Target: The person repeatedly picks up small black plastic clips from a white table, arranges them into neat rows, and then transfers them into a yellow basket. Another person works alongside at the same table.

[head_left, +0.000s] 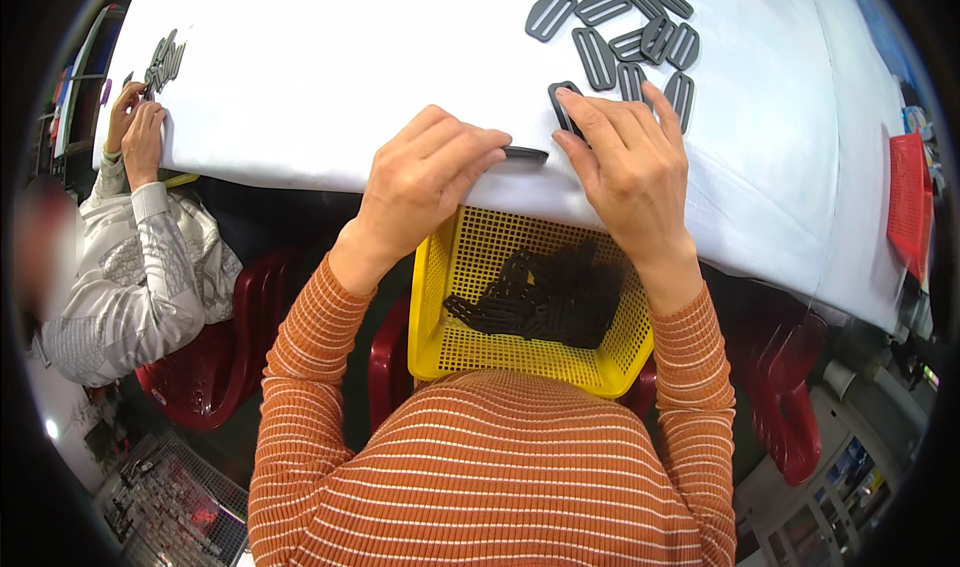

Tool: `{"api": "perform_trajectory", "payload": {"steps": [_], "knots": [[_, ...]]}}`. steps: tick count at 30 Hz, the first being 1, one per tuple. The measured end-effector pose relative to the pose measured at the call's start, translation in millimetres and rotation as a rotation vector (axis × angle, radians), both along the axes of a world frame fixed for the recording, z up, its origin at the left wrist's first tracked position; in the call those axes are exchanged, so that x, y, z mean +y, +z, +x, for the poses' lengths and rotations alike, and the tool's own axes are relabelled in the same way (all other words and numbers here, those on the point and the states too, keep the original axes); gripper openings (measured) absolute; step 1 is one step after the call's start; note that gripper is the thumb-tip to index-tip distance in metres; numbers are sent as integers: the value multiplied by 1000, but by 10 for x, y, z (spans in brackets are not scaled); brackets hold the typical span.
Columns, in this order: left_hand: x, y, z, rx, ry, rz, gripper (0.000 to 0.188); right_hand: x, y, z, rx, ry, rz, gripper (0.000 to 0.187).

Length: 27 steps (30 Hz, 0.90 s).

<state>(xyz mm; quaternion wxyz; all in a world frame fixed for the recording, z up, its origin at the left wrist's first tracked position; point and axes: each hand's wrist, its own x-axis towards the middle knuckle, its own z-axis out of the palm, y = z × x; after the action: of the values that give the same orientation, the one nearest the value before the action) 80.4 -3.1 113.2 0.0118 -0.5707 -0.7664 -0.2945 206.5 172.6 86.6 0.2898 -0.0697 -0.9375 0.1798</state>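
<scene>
My left hand (425,177) is closed in a pinch on one end of a dark slide buckle (525,154), held edge-on near the table's front edge. To its right, my right hand (630,167) has thumb and forefinger on the two ends of another dark grey slide buckle (562,110); its other fingers are bent over the table. Beyond the right hand lie several loose slotted slide buckles (595,59), some overlapping. Below both hands, a yellow perforated basket (428,352) at my lap holds a heap of black buckles (545,302).
A white-covered table (350,67) spans the front. At the left, a person in a pale patterned sweater (150,277) handles a small pile of similar dark pieces (165,62). Dark red chairs (785,397) stand on both sides. A red basket (908,202) is by the table's right edge.
</scene>
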Motion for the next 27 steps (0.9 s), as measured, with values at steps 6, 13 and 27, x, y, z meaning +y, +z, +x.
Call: {"api": "perform_trajectory", "payload": {"steps": [6,13,27], "knots": [[142,60,-115,-59,74,41,11,-50,127,-8,1,-66,120,29],[822,-29,-582,148,87,15,25,61,237,-25,-115,-54,-294,20],[681,212,-723,98,61,-107,21,234,258,-291,-111,-258,401,16]]}}
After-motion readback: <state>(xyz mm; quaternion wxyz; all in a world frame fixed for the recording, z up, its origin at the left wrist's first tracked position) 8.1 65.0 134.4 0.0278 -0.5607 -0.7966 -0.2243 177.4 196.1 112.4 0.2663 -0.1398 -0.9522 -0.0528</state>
